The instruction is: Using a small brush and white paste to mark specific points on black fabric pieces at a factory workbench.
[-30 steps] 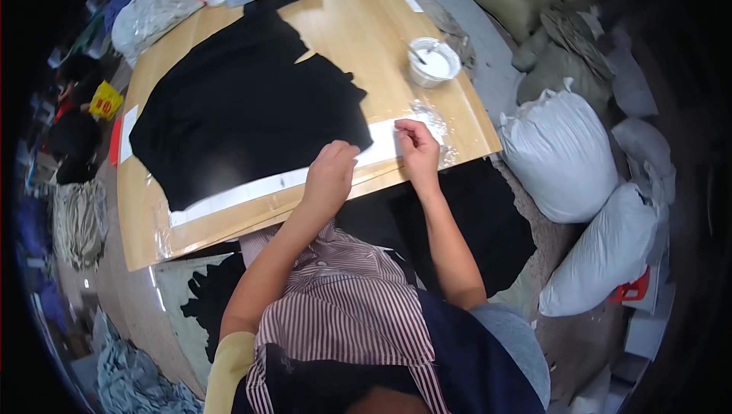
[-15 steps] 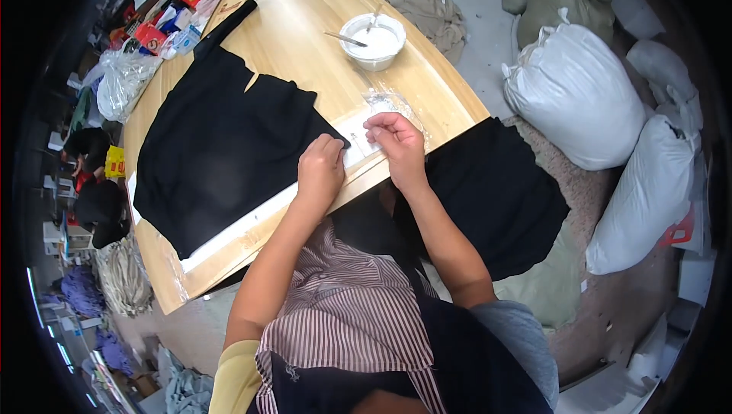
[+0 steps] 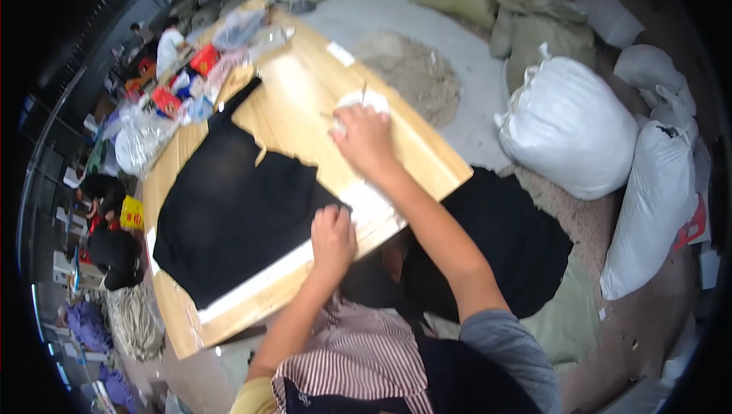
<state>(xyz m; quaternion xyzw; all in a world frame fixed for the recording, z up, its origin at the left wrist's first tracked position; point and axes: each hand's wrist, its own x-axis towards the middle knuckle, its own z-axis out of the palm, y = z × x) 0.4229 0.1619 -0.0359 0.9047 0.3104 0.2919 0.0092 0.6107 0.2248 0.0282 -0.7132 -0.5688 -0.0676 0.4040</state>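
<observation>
Black garment panel (image 3: 236,208), spread on the wooden table (image 3: 286,82), is touched at a corner by the curled left hand (image 3: 333,240) while the white bowl (image 3: 378,100) is apparently reached for by the right hand (image 3: 367,136) (neither grip can be told), a steadied panel seemingly being called for next.

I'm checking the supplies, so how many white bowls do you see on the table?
1: the white bowl stands toward the right side of the table, partly covered by the right hand. Others may be hidden among the clutter along the far left edge.
</observation>
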